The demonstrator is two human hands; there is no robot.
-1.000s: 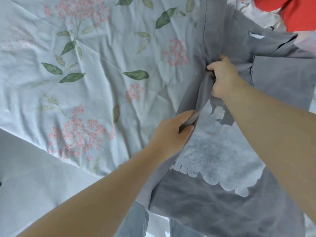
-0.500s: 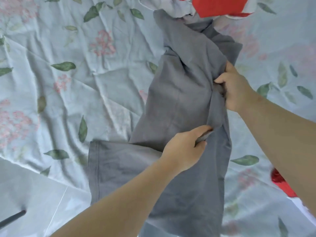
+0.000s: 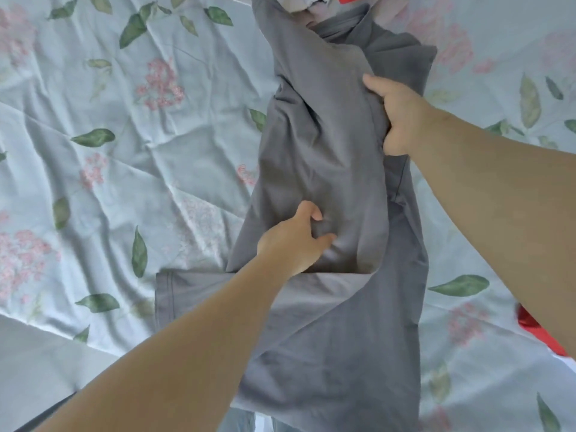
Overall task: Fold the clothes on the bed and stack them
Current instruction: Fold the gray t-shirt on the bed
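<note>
- The bed [image 3: 149, 157] is now carrying most of the grey T-shirt [image 3: 324, 145], which a second ago was hanging print-side up between the hands. It is lying lengthwise mid-bed, plain side up.
- One long side is lying turned over the body, so folding is probably just getting under way.
- The right hand [image 3: 399, 116] is gripping the folded edge towards the far end. Well apart from it, the left hand [image 3: 293, 241] is pinching a pucker mid-shirt.
- Open sheet is lying leftward. A clothes pile [image 3: 299, 3] is crowding the far edge, and a red garment [image 3: 530, 322] the near right.

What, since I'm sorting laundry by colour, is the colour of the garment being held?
Grey: the garment shows best in the head view.
</note>
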